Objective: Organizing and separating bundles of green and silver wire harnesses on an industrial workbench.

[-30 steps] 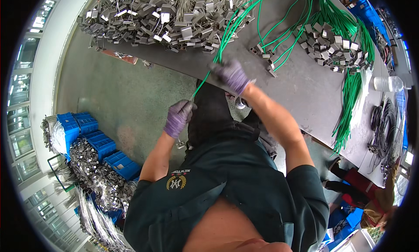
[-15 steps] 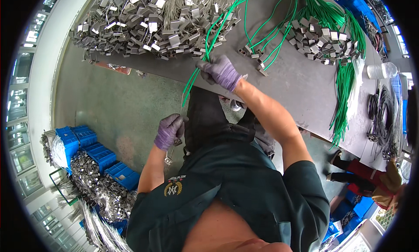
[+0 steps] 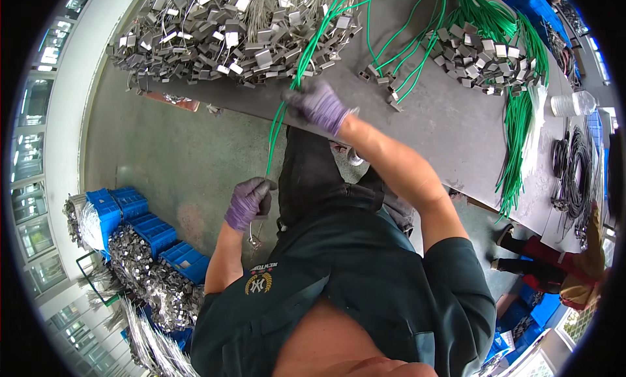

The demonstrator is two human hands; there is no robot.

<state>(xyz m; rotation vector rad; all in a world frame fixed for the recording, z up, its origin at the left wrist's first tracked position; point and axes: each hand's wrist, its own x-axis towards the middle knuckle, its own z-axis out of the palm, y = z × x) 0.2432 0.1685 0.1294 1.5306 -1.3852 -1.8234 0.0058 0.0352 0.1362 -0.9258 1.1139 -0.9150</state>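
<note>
My right hand point(image 3: 319, 106), in a purple glove, is closed around a bundle of green cables point(image 3: 306, 57) at the edge of the grey worktable point(image 3: 443, 129). The cables run from the table's far side, through that hand, and hang down over the edge to my left hand point(image 3: 248, 204). The left hand, also in a purple glove, is closed on the cables' lower ends beside my hip. A small metal piece point(image 3: 253, 237) dangles below it.
A large heap of small metal clips with wires point(image 3: 215, 38) lies on the table's left. A second clip heap with green cables point(image 3: 476, 51) lies at the right, and black cables point(image 3: 570, 175) beyond. Blue crates with metal parts point(image 3: 140, 243) stand on the floor at left. Another person's legs point(image 3: 535, 259) are at right.
My right hand has slid farther up the green cables onto the table. My left hand has dropped lower and closer to my body with the cable ends.
</note>
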